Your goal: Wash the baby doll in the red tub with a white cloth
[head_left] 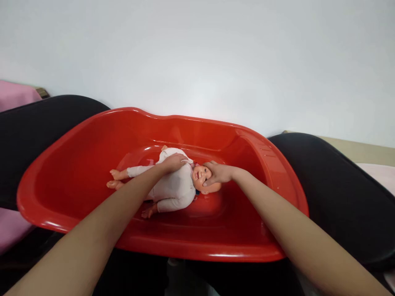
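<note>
A baby doll (pixel 175 185) in a white long-sleeved outfit lies on its back inside a red plastic baby bathtub (pixel 234 251). Its bare feet point left and its head is to the right. My left hand (pixel 175 163) is over the doll's upper chest, its fingers closed on the white cloth near the collar; the fingertips are partly hidden. Around the top and side of the doll's head curls my right hand (pixel 219 172), thumb by the cheek and fingers on the far side.
A black padded surface (pixel 339 193) extends to the right of the tub, and another black pad (pixel 46 119) is on the left. Pink cloth (pixel 17 94) shows at the far left. Behind the tub rises a white wall (pixel 197 53).
</note>
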Tool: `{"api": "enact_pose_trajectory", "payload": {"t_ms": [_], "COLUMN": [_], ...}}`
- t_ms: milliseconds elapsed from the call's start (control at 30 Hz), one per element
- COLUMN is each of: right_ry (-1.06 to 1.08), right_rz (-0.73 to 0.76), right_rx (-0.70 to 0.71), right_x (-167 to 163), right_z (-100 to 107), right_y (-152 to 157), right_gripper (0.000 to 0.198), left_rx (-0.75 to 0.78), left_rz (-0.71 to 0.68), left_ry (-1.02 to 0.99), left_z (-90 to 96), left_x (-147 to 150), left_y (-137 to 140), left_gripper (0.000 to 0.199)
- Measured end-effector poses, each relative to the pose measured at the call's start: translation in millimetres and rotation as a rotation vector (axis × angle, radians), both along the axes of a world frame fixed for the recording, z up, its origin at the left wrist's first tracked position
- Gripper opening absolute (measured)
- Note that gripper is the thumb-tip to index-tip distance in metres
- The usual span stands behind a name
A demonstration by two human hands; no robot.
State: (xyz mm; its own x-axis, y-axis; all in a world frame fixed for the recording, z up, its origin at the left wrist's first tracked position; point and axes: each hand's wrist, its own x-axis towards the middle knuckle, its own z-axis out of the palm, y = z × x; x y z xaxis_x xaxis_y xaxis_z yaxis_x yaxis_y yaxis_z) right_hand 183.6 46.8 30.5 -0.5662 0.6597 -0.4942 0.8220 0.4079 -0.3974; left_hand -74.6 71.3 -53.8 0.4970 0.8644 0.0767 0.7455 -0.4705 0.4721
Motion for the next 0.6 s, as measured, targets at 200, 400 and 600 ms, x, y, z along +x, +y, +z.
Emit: {"api": "enact_pose_trajectory", "payload": {"t_ms": [200,400,600], "right_ry": [0.002,0.007,-0.006], "right_rz": [0.004,0.006,-0.009], "right_rx": [0.013,0.019,-0.004], "right_x": [1,2,2], "right_z": [0,1,3], "right_y": [1,2,0], "right_gripper": [0.089,0.087,0.09], "left_rx": [0.097,0.173,0.053], "left_rz": [0.083,0.237,0.413], "left_ry": [0.095,0.125,-0.094], "left_z": [-7.5,-8.2,16.9], "left_x": [-40,-72,-49], "left_y": [6,3,-5], "left_gripper": [0.041,0.041,0.038]}}
